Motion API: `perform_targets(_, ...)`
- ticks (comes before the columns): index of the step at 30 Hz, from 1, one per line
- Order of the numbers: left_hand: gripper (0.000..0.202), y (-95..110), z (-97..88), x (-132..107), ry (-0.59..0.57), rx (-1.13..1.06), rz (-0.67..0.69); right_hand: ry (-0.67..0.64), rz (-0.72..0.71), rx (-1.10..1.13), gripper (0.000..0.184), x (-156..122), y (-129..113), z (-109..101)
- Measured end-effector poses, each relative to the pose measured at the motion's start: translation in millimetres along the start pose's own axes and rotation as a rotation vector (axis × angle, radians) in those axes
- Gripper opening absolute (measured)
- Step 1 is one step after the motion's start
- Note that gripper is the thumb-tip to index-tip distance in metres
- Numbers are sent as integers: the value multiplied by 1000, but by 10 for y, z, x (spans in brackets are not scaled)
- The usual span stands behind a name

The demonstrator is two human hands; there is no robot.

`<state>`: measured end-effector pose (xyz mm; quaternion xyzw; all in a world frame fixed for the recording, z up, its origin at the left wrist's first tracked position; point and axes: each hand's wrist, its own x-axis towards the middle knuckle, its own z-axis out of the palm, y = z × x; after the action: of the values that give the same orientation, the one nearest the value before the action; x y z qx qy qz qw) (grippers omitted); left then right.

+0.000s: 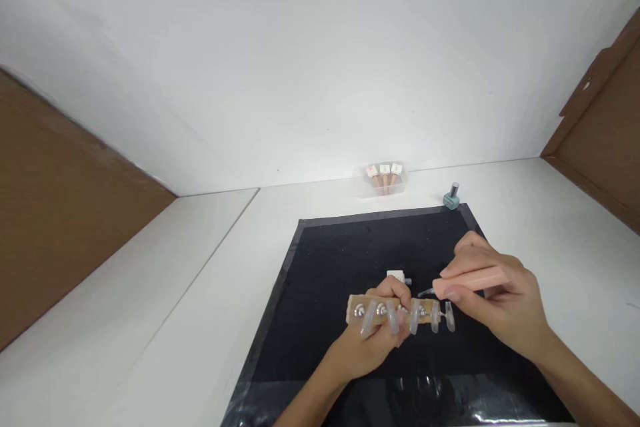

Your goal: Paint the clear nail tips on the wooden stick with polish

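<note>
In my left hand [387,337] is a pale, strip-shaped nail tip stand [354,307] with shiny round metal pegs. Several clear false nails [369,319] stick out along it, the last one [450,317] at its right end. My right hand [505,290] grips the pink handle of a nail polish brush [477,279], fingers and thumb closed round it. The brush's thin tip points left, just above the stand's right half; I cannot tell whether it touches anything. Right behind my left fingers shows a small white bottle [395,275] with a grey neck, partly hidden.
A black mat [335,260] lies under both hands on the white table [200,320]. At its far right corner stands a teal bottle [451,200] with a silver cap. A clear box [360,185] by the wall holds three white-ended pieces [385,170]. Brown panels flank the table.
</note>
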<state>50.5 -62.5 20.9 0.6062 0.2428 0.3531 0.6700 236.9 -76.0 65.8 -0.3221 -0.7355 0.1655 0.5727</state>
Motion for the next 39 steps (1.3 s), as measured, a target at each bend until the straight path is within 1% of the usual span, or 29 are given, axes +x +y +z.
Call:
perform_targets(2,41,-13,-8,2,7,6,3,-1,-16,56,19,19,-21,0)
perform_targets(4,41,-9,-14,7,17,50,-10,-59,-21,102,25,44,-53,20)
perform_targets(7,40,-5,-18,9,10,101,-18,-118,-34,61,24,56,-67,55)
perform_targets(10,39,-32,-14,-1,2,95,-16,-58,-35,-23,17,31,-16,43)
perform_targets(12,39,-52,-13,-6,-2,65,-17,18,-26,-52,17,16,21,14)
perform_targets(14,38,-59,-15,-4,-11,36,-14,53,-22,-43,17,14,33,-5)
perform_targets(16,38,-48,-18,5,-11,39,-14,19,-34,12,15,27,14,0)
perform_targets(18,39,-26,-16,18,3,63,-22,-56,-53,67,15,44,-19,23)
perform_targets(21,40,4,-6,29,20,98,-31,-130,-69,25,18,54,-36,40)
perform_targets(22,40,6,-5,28,20,110,-32,-126,-64,-17,18,51,-27,35)
perform_targets(24,38,-5,-12,23,7,135,-28,-57,-53,-91,18,38,5,13)
perform_targets(26,36,-32,-32,17,-7,168,-17,5,-46,-104,18,27,36,-8)
perform_targets(27,35,-46,-44,16,-14,186,-9,7,-50,-81,17,25,44,-12)
perform_targets(30,31,-59,-62,23,-21,223,2,-88,-75,31,16,33,35,-1)
perform_targets(33,28,-18,-38,39,-14,296,3,-151,-66,9,19,43,17,9)
perform_targets(35,27,16,-14,46,-5,345,1,-118,-47,-74,21,43,23,-2)
perform_targets(37,24,35,-2,47,0,358,-7,-49,-36,-136,21,39,38,-18)
perform_targets(39,20,32,-7,47,-1,351,-18,-29,-38,-120,20,36,48,-23)
